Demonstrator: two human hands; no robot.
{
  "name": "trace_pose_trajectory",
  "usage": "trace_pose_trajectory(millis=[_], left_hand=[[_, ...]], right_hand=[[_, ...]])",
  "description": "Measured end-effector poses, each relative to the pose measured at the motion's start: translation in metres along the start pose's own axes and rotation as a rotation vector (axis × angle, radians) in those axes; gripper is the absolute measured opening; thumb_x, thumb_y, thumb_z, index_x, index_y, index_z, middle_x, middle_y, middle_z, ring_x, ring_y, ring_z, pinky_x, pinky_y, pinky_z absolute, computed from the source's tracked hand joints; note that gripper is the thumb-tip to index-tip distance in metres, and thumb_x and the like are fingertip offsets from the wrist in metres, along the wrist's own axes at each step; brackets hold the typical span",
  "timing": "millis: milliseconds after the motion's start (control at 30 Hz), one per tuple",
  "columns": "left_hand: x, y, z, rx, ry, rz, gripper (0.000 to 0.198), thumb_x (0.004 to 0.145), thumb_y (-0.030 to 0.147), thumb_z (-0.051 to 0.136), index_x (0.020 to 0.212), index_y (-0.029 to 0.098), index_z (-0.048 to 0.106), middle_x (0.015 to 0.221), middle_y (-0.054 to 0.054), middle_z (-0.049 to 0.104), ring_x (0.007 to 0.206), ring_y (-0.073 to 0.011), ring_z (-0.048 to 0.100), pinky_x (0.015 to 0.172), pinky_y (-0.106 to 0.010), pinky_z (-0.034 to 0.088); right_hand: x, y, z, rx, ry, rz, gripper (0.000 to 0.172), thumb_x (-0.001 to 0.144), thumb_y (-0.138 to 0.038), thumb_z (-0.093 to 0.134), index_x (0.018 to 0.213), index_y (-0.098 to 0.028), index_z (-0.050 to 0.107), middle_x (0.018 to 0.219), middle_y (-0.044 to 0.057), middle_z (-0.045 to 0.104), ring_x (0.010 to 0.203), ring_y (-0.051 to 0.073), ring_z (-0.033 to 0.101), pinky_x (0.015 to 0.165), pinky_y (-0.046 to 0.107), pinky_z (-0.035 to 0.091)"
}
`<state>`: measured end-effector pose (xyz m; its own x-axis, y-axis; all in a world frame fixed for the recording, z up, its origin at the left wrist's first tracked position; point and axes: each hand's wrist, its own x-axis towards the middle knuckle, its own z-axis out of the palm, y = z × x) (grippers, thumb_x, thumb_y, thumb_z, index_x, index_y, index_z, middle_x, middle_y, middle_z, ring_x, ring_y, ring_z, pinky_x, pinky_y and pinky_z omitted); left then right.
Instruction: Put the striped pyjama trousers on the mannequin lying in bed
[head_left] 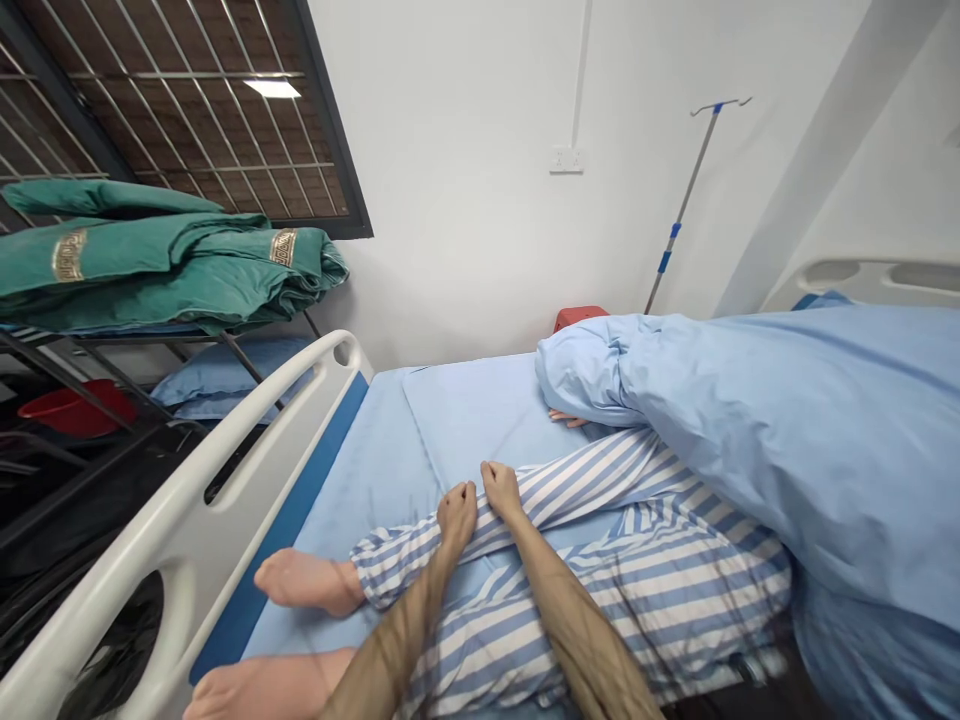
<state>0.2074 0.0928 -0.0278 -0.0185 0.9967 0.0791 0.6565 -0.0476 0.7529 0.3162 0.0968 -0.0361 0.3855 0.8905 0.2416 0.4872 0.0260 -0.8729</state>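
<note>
Your left hand (pixel 457 515) and right hand (pixel 501 490) sit close together, just apart, each curled closed on the striped trouser leg (pixel 570 490) of the person (pixel 637 600) lying on the hospital bed (pixel 360 500). A bare foot (pixel 307 585) shows past the cuff at left, the blue quilt (pixel 787 440) lies folded back to the right, leaving the legs uncovered, and the white side rail (pixel 187 520) stands raised along the left edge

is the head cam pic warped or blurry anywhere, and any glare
Head view: wide-angle warping curves the bed rail and leans the drip stand; the left forearm stretches toward the bottom edge. Head view: the only glare is the ceiling light behind the metal grille, and nothing looks badly blurred.
</note>
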Motion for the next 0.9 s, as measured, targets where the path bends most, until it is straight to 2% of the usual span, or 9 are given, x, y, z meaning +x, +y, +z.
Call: trace_pose_trajectory(millis=[167, 267, 433, 533, 700, 800, 900], left_hand=[[0.017, 0.022, 0.001, -0.113, 0.003, 0.071, 0.037, 0.086, 0.03, 0.04, 0.051, 0.021, 0.033, 0.051, 0.003, 0.039, 0.057, -0.0114, 0.037, 0.06, -0.027, 0.026], [0.015, 0.031, 0.008, -0.161, 0.007, 0.074, 0.038, 0.088, 0.031, 0.038, 0.052, 0.021, 0.032, 0.051, 0.002, 0.04, 0.057, -0.0121, 0.039, 0.06, -0.027, 0.029], [-0.005, 0.027, 0.02, -0.098, -0.013, 0.048, 0.038, 0.09, 0.03, 0.035, 0.055, 0.02, 0.045, 0.06, -0.006, 0.058, 0.063, -0.0157, 0.046, 0.065, -0.031, 0.03], [-0.009, 0.025, 0.021, -0.05, -0.035, 0.034, 0.039, 0.091, 0.03, 0.034, 0.056, 0.019, 0.047, 0.064, -0.008, 0.062, 0.065, -0.0161, 0.046, 0.065, -0.031, 0.028], [-0.007, 0.025, 0.023, -0.02, -0.04, 0.023, 0.04, 0.092, 0.03, 0.035, 0.055, 0.019, 0.044, 0.061, -0.005, 0.057, 0.064, -0.0141, 0.04, 0.064, -0.03, 0.025], [-0.008, 0.023, 0.025, -0.006, -0.032, 0.019, 0.043, 0.093, 0.031, 0.036, 0.053, 0.019, 0.043, 0.058, -0.002, 0.051, 0.062, -0.0131, 0.037, 0.064, -0.028, 0.024], [-0.009, 0.024, 0.023, 0.02, -0.051, 0.026, 0.043, 0.093, 0.033, 0.037, 0.053, 0.019, 0.046, 0.058, -0.001, 0.05, 0.061, -0.0129, 0.038, 0.063, -0.027, 0.024]], right_hand=[[0.003, 0.001, 0.002, 0.006, 0.008, 0.003, 0.042, 0.089, -0.039, 0.039, 0.05, -0.022, 0.036, 0.047, -0.002, 0.041, 0.053, 0.013, 0.038, 0.055, 0.028, 0.023], [0.005, 0.004, 0.002, 0.014, 0.02, 0.009, 0.043, 0.09, -0.039, 0.038, 0.051, -0.022, 0.037, 0.048, -0.002, 0.044, 0.053, 0.014, 0.04, 0.054, 0.027, 0.024], [0.009, 0.003, 0.001, 0.006, 0.021, 0.025, 0.042, 0.09, -0.037, 0.034, 0.051, -0.022, 0.031, 0.047, -0.003, 0.04, 0.052, 0.012, 0.039, 0.053, 0.024, 0.028], [0.017, -0.005, -0.005, -0.016, -0.03, 0.003, 0.042, 0.089, -0.035, 0.036, 0.05, -0.022, 0.032, 0.046, -0.004, 0.038, 0.051, 0.011, 0.037, 0.052, 0.024, 0.028], [0.031, -0.013, -0.031, -0.065, -0.093, -0.091, 0.045, 0.09, -0.041, 0.044, 0.051, -0.02, 0.04, 0.048, -0.005, 0.041, 0.052, 0.01, 0.036, 0.055, 0.025, 0.025], [0.026, -0.003, -0.045, -0.101, -0.082, -0.087, 0.045, 0.093, -0.039, 0.042, 0.052, -0.02, 0.042, 0.049, -0.003, 0.045, 0.053, 0.011, 0.038, 0.056, 0.026, 0.024], [0.017, 0.01, -0.047, -0.129, -0.073, -0.065, 0.042, 0.091, -0.035, 0.047, 0.051, -0.02, 0.046, 0.049, 0.0, 0.05, 0.053, 0.013, 0.043, 0.057, 0.027, 0.024]])
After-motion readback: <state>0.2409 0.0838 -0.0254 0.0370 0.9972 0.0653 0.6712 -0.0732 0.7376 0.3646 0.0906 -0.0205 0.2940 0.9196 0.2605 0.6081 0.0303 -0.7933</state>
